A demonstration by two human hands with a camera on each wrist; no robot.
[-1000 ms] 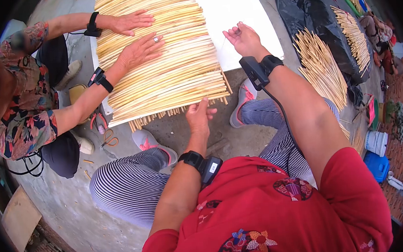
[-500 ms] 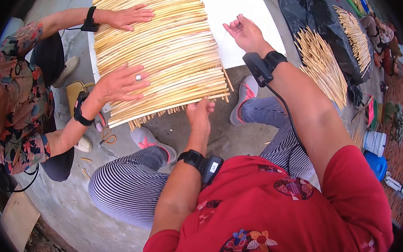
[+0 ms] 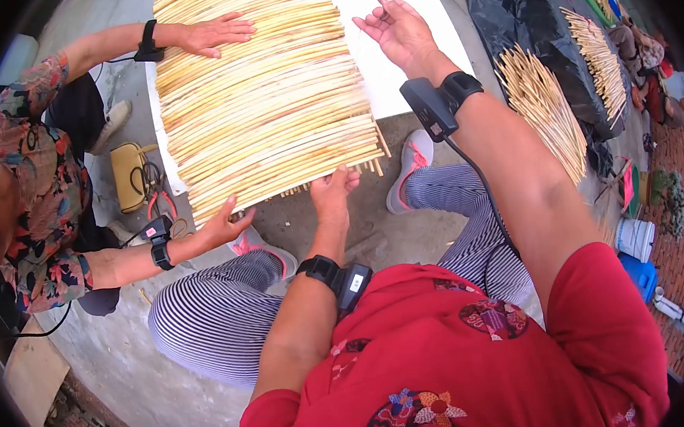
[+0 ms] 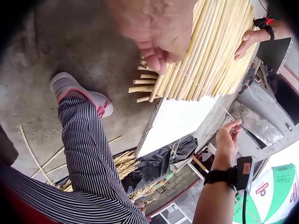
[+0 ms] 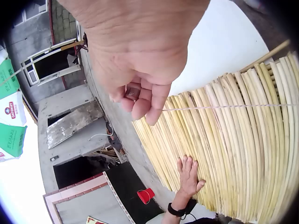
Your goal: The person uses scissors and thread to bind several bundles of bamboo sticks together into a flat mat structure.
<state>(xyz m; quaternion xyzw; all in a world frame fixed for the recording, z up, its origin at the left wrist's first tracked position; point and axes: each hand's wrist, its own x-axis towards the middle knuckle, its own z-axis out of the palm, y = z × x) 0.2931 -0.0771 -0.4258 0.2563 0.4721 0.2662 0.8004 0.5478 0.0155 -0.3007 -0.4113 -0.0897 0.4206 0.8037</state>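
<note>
A mat of pale, thin sticks (image 3: 261,99) laid side by side lies on a white board (image 3: 393,41). At its near edge my left hand (image 3: 331,194) pinches the front sticks between thumb and curled fingers. My right hand (image 3: 402,32) is raised above the board, right of the mat, fingers curled around a thin string (image 5: 224,107) that runs across the sticks. A band (image 5: 132,91) circles one of its fingers. Another person's hand (image 3: 219,35) rests flat on the mat's far part; their other hand (image 3: 226,225) touches the near left corner.
Loose sticks (image 3: 543,109) lie in piles on black plastic sheeting (image 3: 495,9) at the right. Left of the mat are a yellow pouch (image 3: 126,178) and red-handled pliers (image 3: 163,203). My shoes (image 3: 412,164) stand below the near edge. A white bucket (image 3: 636,240) is far right.
My right hand has risen away from me, pulling along the string. The other person's nearer hand has slid off the mat's top to its near left corner. My left hand stays at the edge.
</note>
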